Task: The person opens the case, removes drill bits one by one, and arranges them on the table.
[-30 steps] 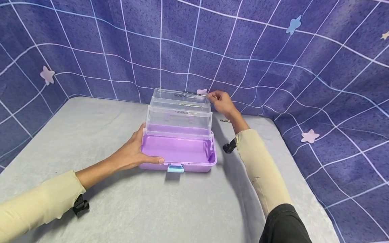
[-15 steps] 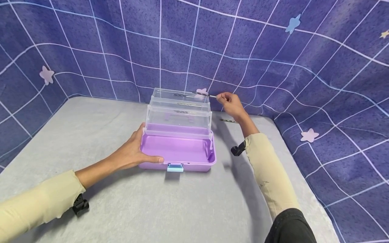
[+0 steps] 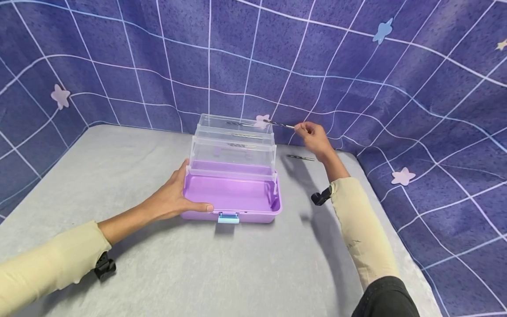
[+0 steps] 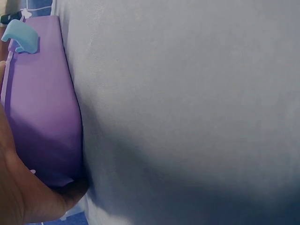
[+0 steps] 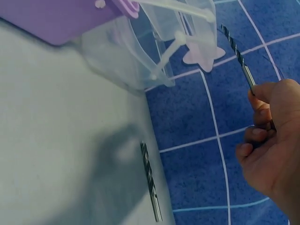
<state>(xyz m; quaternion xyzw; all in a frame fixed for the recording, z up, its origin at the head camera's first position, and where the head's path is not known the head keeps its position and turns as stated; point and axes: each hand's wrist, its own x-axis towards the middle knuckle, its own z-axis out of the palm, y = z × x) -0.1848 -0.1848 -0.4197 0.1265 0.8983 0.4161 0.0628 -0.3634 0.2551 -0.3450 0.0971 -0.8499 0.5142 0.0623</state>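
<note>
A: Saw what in the right hand (image 3: pixel 315 138)?

B: Saw a drill bit (image 3: pixel 279 124) there, in the upper middle of the frame, pinched by its smooth end between thumb and index finger, in the air to the right of the clear trays (image 3: pixel 206 154).

A: And with the left hand (image 3: pixel 171 198)?

B: Gripped the purple box (image 3: pixel 233 193) at its front left corner, thumb along the front rim, other fingers at the side.

A: Judged the step how?

B: Guessed at emptying the trays: found slim pieces (image 3: pixel 245 135), probably more bits, behind the plastic, and a second bit (image 3: pixel 300 157) on the desk (image 3: pixel 253 273). Could not be sure of the direction.

A: Expected what need for the next move?

B: Supposed a careful lowering beside the second bit, without knocking it, and a steady box meanwhile.
</note>
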